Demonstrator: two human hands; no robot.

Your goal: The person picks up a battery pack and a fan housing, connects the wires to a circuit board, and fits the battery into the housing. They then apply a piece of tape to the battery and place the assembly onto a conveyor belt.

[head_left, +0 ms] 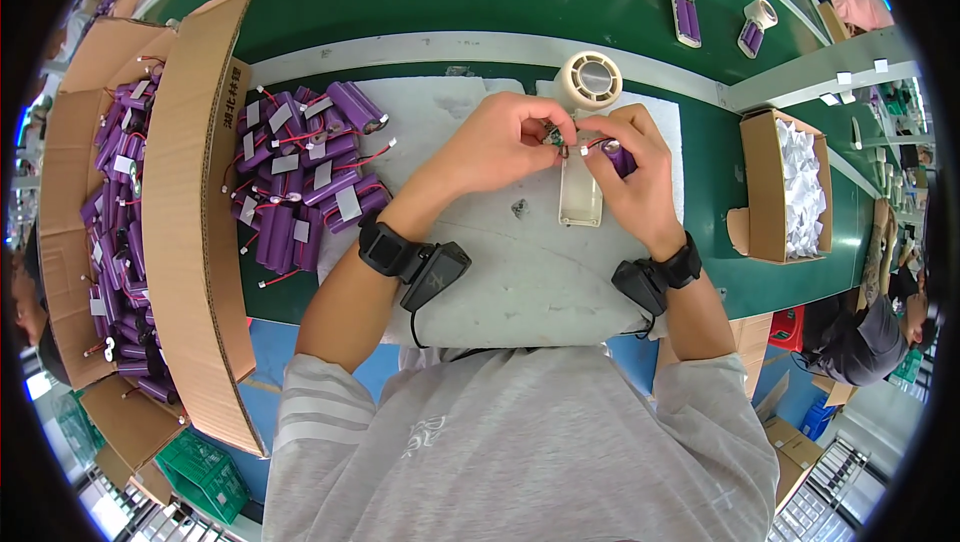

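A cream handheld fan lies on the grey mat (460, 292), its round head (590, 80) at the far end and its open handle shell (580, 204) toward me. Over the shell, my left hand (505, 147) pinches a small green circuit board (553, 136) with thin wires. My right hand (638, 170) is closed around a purple battery pack (621, 159), and a small white plug (585, 152) shows by its fingertips. Both hands' fingertips are close together, partly hiding the wires. A tiny dark piece (519, 208) rests on the mat left of the shell.
Purple battery packs with red leads (300, 172) are heaped left of the mat. Beyond them stands a large cardboard box (195, 212) of more packs. A small carton (765, 187) of white packets sits at right. Several fan assemblies (683, 2) lie across the far rail.
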